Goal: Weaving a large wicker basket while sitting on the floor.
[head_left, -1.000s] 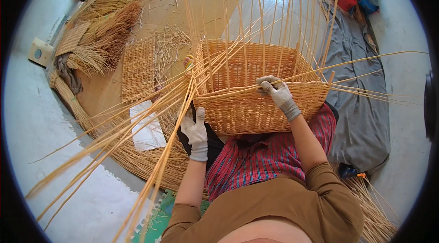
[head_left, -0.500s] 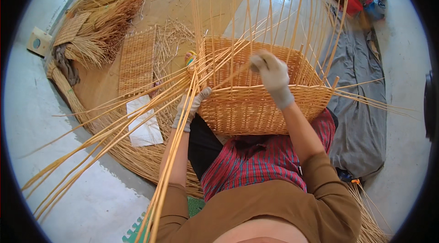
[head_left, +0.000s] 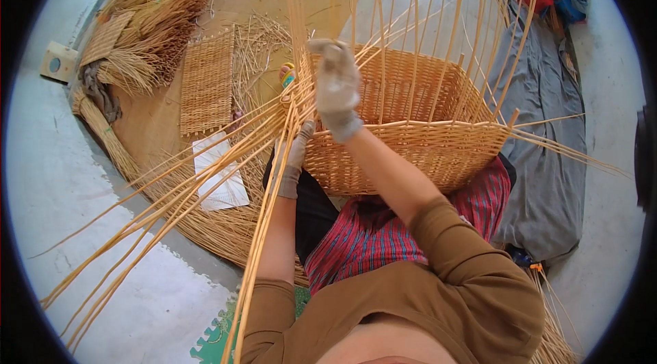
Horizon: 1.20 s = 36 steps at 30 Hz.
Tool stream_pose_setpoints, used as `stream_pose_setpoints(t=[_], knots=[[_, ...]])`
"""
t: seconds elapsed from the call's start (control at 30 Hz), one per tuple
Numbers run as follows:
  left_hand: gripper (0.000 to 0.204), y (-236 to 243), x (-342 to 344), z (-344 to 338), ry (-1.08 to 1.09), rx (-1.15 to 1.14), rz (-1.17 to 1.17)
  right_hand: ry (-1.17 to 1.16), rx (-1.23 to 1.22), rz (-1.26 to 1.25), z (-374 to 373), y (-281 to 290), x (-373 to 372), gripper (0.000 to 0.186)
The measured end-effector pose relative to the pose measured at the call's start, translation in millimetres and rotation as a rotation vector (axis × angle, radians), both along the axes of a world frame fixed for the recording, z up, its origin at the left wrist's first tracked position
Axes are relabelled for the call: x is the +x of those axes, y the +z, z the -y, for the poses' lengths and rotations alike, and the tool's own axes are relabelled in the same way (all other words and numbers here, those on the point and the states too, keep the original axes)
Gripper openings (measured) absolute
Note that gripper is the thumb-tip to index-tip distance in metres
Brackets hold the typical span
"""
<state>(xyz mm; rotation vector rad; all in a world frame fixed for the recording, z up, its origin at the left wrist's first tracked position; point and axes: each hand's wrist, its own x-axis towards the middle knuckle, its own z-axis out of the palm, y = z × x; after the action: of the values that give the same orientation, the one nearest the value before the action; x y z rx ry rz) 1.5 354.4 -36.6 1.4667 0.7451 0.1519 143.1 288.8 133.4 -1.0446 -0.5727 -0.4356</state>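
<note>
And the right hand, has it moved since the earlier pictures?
Yes: the right hand has moved left, toward the flat woven panel, to the left end of the basket.

A whitish wall [head_left: 41, 131] is rising on the left, its paint ending raggedly beside a gray band [head_left: 195, 251], and another pale wall [head_left: 612, 104] is standing along the right. Light is gleaming on a paler stretch [head_left: 404, 28] of the brown floor [head_left: 246, 1], while a green mat [head_left: 212, 343] is lying lower left.
</note>
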Motion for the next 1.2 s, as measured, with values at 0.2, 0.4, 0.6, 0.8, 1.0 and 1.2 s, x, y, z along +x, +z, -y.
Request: stream_pose_setpoints(t=[0.2,0.4,0.6,0.8,1.0,1.2], knots=[[0.073,43.4,9.4,23.7,0.058,-0.062,-0.05,0.586,0.253,-0.517,153.3,-71.2,-26.5,0.019],[0.055,85.4,-10.9,69.5,0.425,0.289,-0.028,0.483,0.157,-0.774,160.8,-76.9,-24.4,0.024],[0.059,143.4,-6.6,97.8,-0.038,1.116,0.014,0.417,0.169,-0.827,156.6,-79.6,-27.2,0.026],[0.073,138.2,9.5,63.8,-0.339,0.929,-0.113,0.288,0.249,-1.054,161.1,-69.3,-58.7,0.025],[0.069,135.7,10.1,92.5,-0.14,1.236,0.087,0.239,0.006,-0.895,230.4,-68.6,-10.4,0.013],[0.023,121.8,70.5,86.1,-0.317,-0.048,-0.099,0.178,-0.291,-0.815,222.0,-39.5,0.5,0.019]])
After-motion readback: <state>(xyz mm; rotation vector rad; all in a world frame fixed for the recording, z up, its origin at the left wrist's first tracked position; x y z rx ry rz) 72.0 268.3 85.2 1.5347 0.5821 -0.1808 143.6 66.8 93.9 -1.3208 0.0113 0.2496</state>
